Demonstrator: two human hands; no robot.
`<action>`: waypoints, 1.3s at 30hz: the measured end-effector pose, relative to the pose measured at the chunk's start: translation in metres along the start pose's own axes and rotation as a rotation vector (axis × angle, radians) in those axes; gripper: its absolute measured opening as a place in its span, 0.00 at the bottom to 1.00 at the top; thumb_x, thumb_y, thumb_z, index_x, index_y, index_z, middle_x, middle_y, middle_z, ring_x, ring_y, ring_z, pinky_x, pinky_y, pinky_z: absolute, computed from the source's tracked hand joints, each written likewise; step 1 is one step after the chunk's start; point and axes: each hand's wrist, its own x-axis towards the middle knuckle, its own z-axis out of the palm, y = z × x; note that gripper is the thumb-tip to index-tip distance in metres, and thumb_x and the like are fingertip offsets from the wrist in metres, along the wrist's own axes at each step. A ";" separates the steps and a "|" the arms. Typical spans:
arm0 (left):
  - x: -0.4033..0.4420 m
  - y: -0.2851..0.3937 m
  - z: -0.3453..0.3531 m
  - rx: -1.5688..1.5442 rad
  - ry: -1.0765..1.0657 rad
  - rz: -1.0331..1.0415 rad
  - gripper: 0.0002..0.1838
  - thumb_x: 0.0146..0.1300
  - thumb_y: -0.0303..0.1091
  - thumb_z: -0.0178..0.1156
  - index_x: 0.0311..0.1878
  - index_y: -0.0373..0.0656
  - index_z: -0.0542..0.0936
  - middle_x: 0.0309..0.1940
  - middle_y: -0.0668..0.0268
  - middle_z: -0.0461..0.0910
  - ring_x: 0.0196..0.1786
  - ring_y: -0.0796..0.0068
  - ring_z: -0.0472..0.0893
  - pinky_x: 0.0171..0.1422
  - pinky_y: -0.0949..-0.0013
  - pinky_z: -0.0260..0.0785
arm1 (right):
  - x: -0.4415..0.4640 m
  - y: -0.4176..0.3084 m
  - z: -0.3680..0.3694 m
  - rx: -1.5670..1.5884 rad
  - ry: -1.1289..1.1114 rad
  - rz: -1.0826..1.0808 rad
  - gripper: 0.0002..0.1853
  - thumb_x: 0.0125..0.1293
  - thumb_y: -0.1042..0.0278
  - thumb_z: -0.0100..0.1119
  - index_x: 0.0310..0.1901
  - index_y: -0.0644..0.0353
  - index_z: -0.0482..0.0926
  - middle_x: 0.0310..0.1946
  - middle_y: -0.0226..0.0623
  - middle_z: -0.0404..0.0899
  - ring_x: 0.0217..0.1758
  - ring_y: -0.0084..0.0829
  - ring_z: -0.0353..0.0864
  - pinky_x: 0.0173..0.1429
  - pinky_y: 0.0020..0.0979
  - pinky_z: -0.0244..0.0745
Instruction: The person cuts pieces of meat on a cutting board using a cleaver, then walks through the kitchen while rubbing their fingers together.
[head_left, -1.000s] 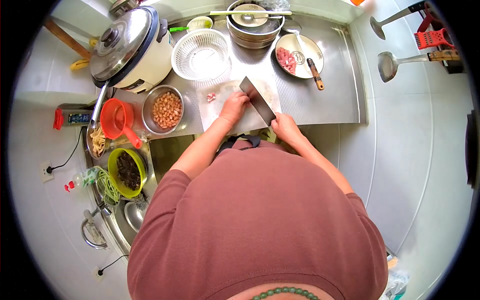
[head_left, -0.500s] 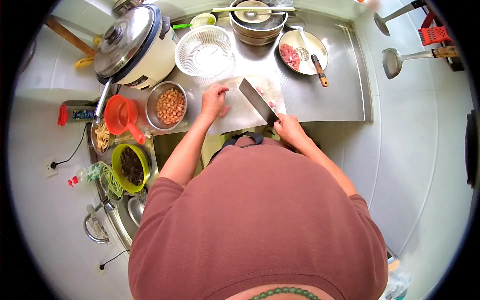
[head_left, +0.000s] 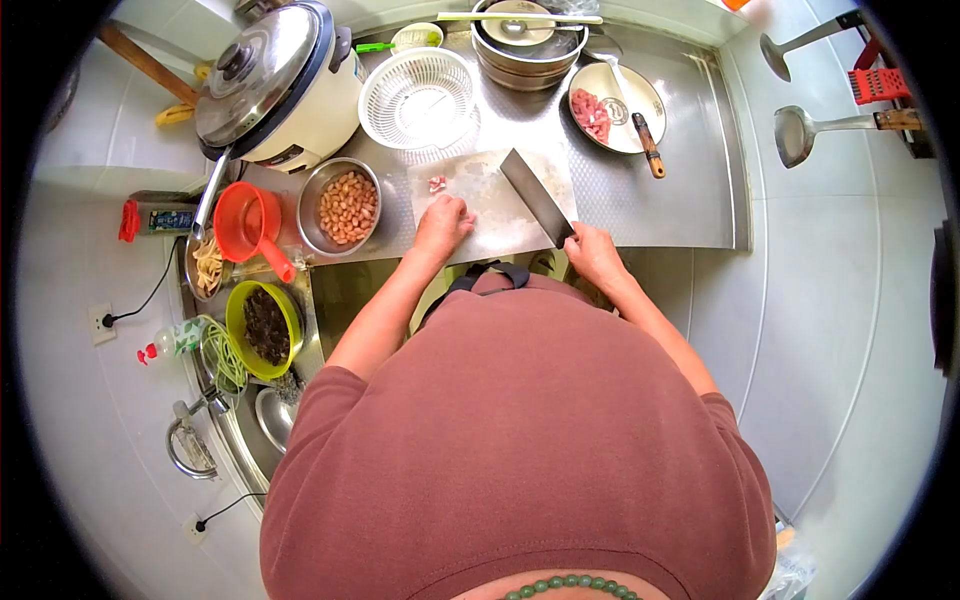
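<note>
My right hand (head_left: 596, 252) is closed round the handle end of a cleaver (head_left: 537, 200), whose blade slants up and left over the pale cutting board (head_left: 490, 185). Near the board's front left, my left hand (head_left: 445, 225) has its fingers curled together; what they hold, if anything, is hidden. Just above that hand lies a small piece of red and white meat (head_left: 437, 184). Cut pink meat (head_left: 591, 114) sits on the left part of a cream plate (head_left: 645, 92), with a wooden-handled utensil (head_left: 648, 145) across the plate.
Left of the board stand a steel bowl of peanuts (head_left: 347, 208), a red dipper (head_left: 246, 222) and a large cooker (head_left: 312, 130). A white basket (head_left: 418, 98) and a stacked pot (head_left: 530, 70) are behind. A yellow-green bowl (head_left: 265, 328) stands lower left, by the sink.
My left hand has moved away from the cleaver, first left, then down toward the board's front edge. Meat seen beside the blade half a second ago no longer shows there. My right hand keeps the cleaver.
</note>
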 end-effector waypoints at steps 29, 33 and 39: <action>0.048 0.057 0.056 -0.727 -0.085 -0.242 0.06 0.53 0.14 0.55 0.33 0.35 0.74 0.22 0.63 0.77 0.26 0.75 0.79 0.32 0.72 0.72 | -0.001 0.000 0.005 0.045 0.007 0.029 0.13 0.59 0.68 0.47 0.40 0.67 0.76 0.33 0.61 0.78 0.41 0.58 0.77 0.48 0.51 0.71; 0.047 0.058 0.052 -0.461 0.009 -0.078 0.04 0.53 0.19 0.56 0.33 0.36 0.74 0.22 0.57 0.77 0.27 0.65 0.80 0.34 0.65 0.72 | 0.001 0.003 0.008 0.027 0.004 0.048 0.13 0.59 0.69 0.47 0.39 0.67 0.76 0.33 0.61 0.78 0.40 0.59 0.77 0.48 0.52 0.71; 0.048 0.057 0.045 -0.281 0.150 -0.139 0.06 0.52 0.24 0.59 0.34 0.37 0.75 0.28 0.56 0.77 0.32 0.52 0.78 0.37 0.59 0.71 | 0.001 0.004 0.008 0.014 0.008 0.036 0.13 0.59 0.69 0.47 0.40 0.67 0.76 0.33 0.61 0.78 0.40 0.59 0.78 0.48 0.51 0.72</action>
